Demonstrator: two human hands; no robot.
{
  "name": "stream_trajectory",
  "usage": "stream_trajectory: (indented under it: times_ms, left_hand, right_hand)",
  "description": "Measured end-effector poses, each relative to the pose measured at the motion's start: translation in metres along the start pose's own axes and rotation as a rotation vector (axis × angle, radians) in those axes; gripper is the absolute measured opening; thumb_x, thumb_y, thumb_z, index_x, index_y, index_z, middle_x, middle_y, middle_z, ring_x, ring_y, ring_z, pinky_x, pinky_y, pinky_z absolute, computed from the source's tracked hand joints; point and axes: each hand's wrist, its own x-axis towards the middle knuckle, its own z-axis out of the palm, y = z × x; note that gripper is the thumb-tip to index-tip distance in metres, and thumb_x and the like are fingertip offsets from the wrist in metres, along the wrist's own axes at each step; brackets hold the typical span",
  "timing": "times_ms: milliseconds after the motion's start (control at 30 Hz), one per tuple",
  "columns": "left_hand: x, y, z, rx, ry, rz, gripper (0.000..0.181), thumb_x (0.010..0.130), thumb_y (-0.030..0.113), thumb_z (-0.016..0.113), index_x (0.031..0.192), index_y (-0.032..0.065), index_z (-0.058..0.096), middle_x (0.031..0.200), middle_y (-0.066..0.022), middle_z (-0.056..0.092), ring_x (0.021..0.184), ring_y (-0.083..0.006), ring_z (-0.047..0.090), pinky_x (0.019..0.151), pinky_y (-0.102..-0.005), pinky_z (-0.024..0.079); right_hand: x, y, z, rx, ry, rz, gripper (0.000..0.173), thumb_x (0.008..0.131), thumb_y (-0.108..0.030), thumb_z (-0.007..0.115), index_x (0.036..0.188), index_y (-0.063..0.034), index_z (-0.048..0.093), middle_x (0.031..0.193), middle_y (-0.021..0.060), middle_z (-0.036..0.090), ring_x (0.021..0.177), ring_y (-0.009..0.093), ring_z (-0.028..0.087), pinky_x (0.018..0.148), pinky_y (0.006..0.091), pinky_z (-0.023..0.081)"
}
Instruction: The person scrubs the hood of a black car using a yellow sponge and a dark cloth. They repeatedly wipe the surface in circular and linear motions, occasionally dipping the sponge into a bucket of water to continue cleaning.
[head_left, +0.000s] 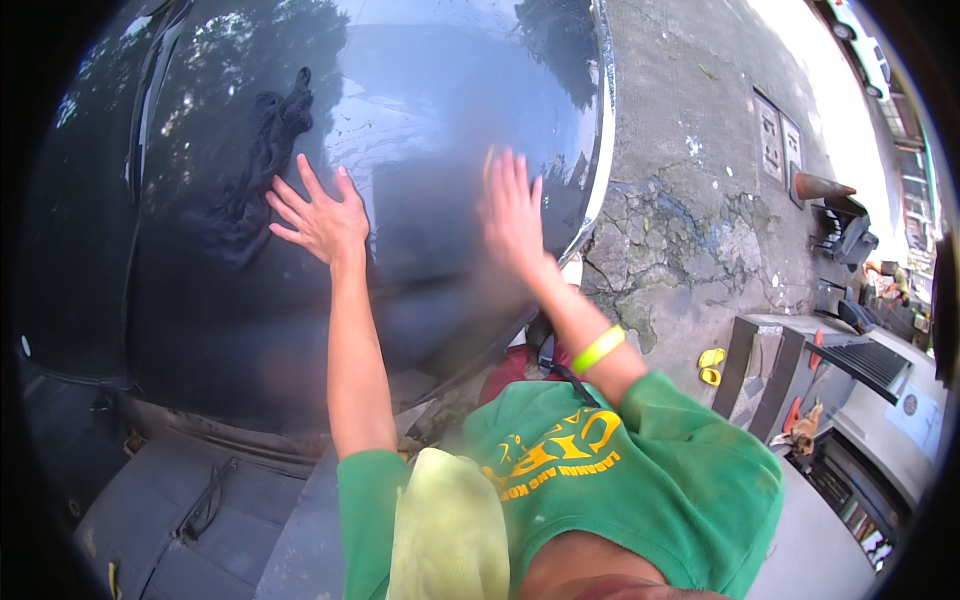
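A glossy dark car body panel (442, 225) spreads before me, reflecting sky and trees. My left hand (330, 221) rests on it with fingers spread and nothing in them. Just beyond those fingertips lies a crumpled dark cloth (277, 142). Flat over the panel, near its bright trimmed edge (602, 150), is my right hand (514, 214), its fingers nearly together and slightly blurred. A thin yellow-orange sliver (489, 161) shows beside those fingers; whether it belongs to something under the palm, I cannot tell.
A pale yellow-green towel (450, 525) hangs over my left shoulder. Cracked concrete (660, 240) runs along the right, with a traffic cone (821, 186), yellow clogs (710, 366), steps (757, 367) and a dog (805, 431). A grey metal gate (247, 517) stands close at lower left.
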Motion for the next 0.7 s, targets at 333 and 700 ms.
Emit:
stream_trajectory:
  times_ms: [333, 700]
  left_hand:
    - [0.005, 0.026, 0.002, -0.044, 0.023, 0.055, 0.069, 0.104, 0.059, 0.051, 0.164, 0.0306, 0.035, 0.17, -0.0201, 0.026, 0.159, -0.0404, 0.02, 0.122, -0.0704, 0.016]
    - [0.004, 0.012, 0.004, -0.001, 0.053, 0.019, 0.066, 0.104, 0.058, 0.053, 0.163, 0.0332, 0.038, 0.17, -0.017, 0.029, 0.158, -0.0389, 0.024, 0.122, -0.0693, 0.017]
  right_hand:
    - [0.19, 0.118, -0.037, -0.035, 0.078, 0.142, 0.072, 0.109, -0.042, 0.046, 0.164, -0.0003, 0.026, 0.173, 0.0192, 0.024, 0.16, 0.039, 0.022, 0.125, 0.0664, 0.018]
    - [0.108, 0.113, -0.03, 0.031, -0.02, 0.058, 0.074, 0.107, -0.036, 0.049, 0.167, -0.0034, 0.02, 0.175, 0.0166, 0.019, 0.161, 0.039, 0.018, 0.125, 0.0693, 0.014]
